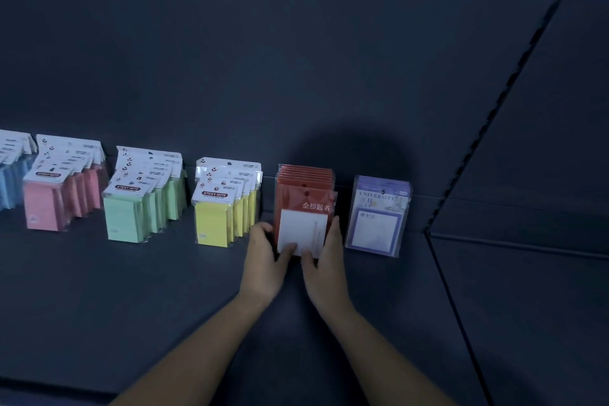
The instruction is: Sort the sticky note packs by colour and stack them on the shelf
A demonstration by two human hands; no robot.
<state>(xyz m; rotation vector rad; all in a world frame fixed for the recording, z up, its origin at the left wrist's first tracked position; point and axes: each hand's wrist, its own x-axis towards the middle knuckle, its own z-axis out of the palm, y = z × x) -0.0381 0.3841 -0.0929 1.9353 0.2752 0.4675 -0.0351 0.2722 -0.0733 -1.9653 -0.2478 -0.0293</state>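
My left grip and right grip clasp the front red pack by its sides, thumbs on its face, upright on the shelf.

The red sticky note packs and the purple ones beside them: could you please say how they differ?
The left hand and right hand hold the red sticky note packs; the purple sticky note packs stand untouched. Red packs outnumber purple. Both stand upright in rows.
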